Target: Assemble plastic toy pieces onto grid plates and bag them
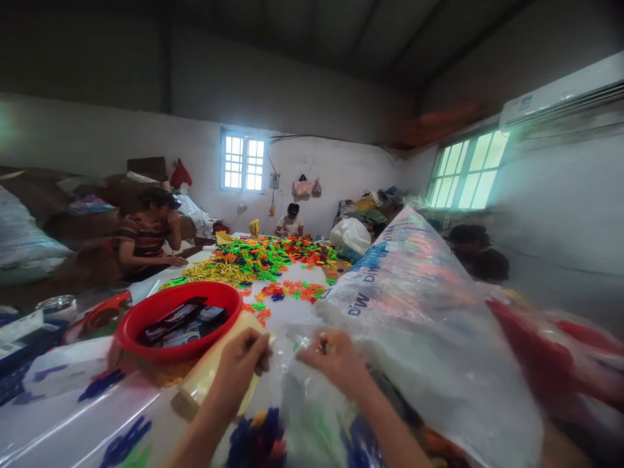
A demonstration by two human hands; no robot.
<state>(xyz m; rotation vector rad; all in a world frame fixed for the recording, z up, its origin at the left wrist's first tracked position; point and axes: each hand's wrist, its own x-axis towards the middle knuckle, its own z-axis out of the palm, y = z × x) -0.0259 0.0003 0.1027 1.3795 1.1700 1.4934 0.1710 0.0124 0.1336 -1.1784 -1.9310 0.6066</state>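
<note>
And it's the right hand (336, 359) pinching a clear plastic bag (295, 387) low over the white table (295, 313), while the left hand (242, 354) sits beside it, fingers curled closed, on what I can't tell! A red basin (166, 353) of dark packets (182, 323) and a yellowish roll (201, 378) crowd the left, a bulky printed sack (439, 344) walls off the right, and coloured pieces (266, 257) heap up beyond.
</note>
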